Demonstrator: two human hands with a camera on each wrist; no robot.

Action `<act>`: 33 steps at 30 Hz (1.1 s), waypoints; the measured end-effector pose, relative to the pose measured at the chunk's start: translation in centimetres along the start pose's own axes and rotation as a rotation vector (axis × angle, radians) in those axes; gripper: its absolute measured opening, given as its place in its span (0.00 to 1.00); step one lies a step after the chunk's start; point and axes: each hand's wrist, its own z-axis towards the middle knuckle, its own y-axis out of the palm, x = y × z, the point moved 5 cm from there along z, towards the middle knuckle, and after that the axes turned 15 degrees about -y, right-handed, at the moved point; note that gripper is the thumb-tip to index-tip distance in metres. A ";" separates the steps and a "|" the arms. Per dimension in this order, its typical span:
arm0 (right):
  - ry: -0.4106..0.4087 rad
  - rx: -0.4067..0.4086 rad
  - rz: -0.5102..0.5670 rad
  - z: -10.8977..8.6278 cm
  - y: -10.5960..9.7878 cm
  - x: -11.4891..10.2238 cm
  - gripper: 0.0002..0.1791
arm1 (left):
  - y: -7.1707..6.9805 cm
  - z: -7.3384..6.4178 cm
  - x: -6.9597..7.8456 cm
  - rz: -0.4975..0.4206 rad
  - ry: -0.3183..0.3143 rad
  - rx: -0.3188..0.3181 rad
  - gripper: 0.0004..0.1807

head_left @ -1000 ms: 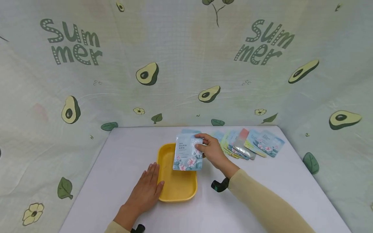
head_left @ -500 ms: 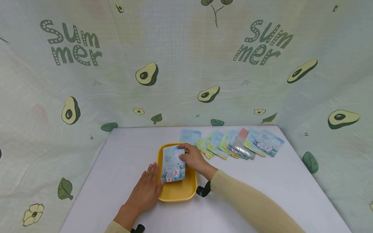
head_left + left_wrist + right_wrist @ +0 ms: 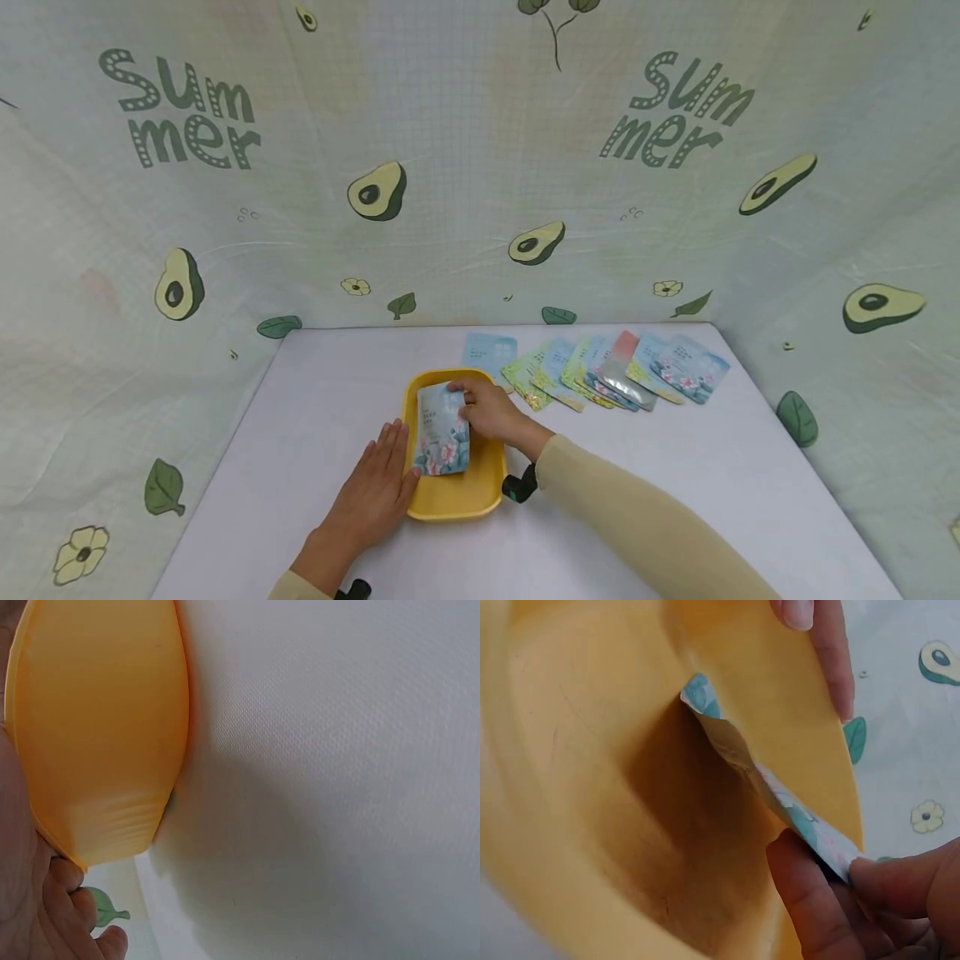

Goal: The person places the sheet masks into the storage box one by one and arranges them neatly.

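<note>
Head view: a yellow tray [image 3: 450, 502] stands on a white table [image 3: 330, 375], in front of a cloth backdrop [image 3: 450, 100] printed with avocados and the word "summer". At the tray's left side is a person's left hand [image 3: 375, 487], fingers straight and close together along the outer wall, thumb spread over the rim, probably to steady the tray. The right hand [image 3: 487, 410] reaches in over the tray's right side and pinches a pale blue flowered packet [image 3: 441, 433] by its upper right edge; that grip leaves most of the printed front uncovered, perhaps because a flat, thin packet is easiest to manage by its border. Just behind the tray lies a light blue packet [image 3: 490, 350], and beyond the tray's far right corner a row of overlapping packets [image 3: 558, 375] fans out, with a silver packet [image 3: 628, 385] among them; the overlap seems to leave an edge of each exposed. Left wrist view: the tray's outer wall fills the upper left, with the left hand beside its rim; whether the fingers press hard, I cannot tell. Right wrist view: the flowered packet appears nearly edge-on, tilted above the tray's floor, held narrowly between thumb and fingers; the left hand's fingertips show at the tray's far rim.
</note>
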 end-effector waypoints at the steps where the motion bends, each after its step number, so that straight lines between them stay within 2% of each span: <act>1: -0.009 -0.010 -0.021 0.1 0.0 0.0 0.22 | 0.0 0.0 0.0 0.000 0.001 0.001 0.42; 6: -0.023 -0.023 -0.114 0.3 -0.1 0.2 0.24 | -0.1 -0.1 0.0 -0.007 0.004 0.002 0.42; 11: 0.009 -0.051 -0.110 0.3 -0.2 0.3 0.28 | -0.1 -0.1 0.1 -0.010 0.002 0.010 0.42; 19: 0.057 -0.125 0.070 0.0 -0.5 0.3 0.33 | -0.1 -0.2 0.0 -0.010 -0.001 0.011 0.41; 33: 0.056 -0.127 0.057 -1.6 -2.9 0.0 0.41 | 0.0 -0.2 -0.1 -0.022 -0.006 -0.009 0.41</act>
